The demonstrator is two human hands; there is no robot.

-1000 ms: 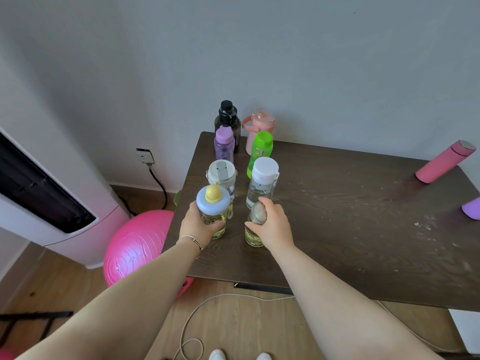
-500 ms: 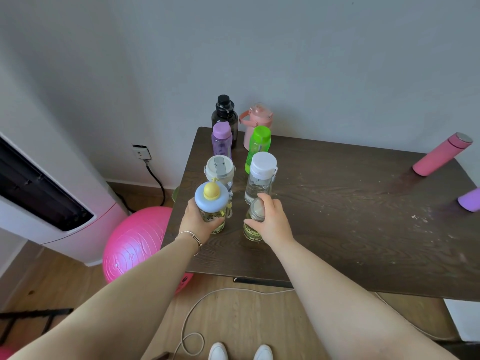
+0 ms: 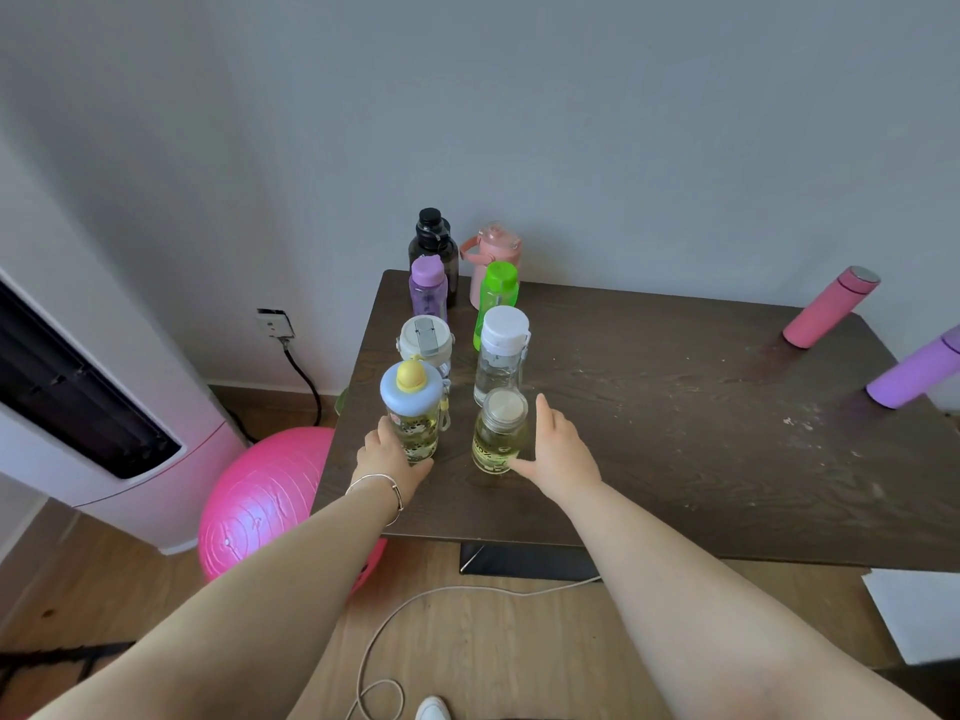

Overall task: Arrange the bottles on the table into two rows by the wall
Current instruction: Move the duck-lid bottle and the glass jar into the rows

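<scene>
Bottles [image 3: 488, 376]: eight stand upright at the left end of the counter [image 3: 649, 433], in two files running from the near edge to the wall [image 3: 571, 122].

Left file, near to far:
- duck-lid bottle [image 3: 410, 407]
- grey-lid bottle [image 3: 425, 339]
- purple bottle [image 3: 428, 289]
- black bottle [image 3: 431, 241]

Right file, near to far:
- small glass bottle [image 3: 500, 433]
- white-cap bottle [image 3: 505, 328]
- green bottle [image 3: 497, 296]
- pink jug [image 3: 494, 252]

Within each file, each bottle stands just beside the next. A narrow strip of counter separates the files.

Two further containers, a pink flask [image 3: 830, 309] and a purple flask [image 3: 914, 371], stand at the right end of the counter, well apart from the files.

Left hand [image 3: 387, 459]: wrapped round the lower body of the duck-lid bottle, thumb on its left side. The fingers are hidden behind the bottle. A bracelet [image 3: 376, 484] sits on the wrist.

Right hand [image 3: 563, 452]: fingers spread and straight, holding nothing, just right of the small glass bottle. The thumb tip lies at the bottle's base; contact cannot be confirmed.
</scene>
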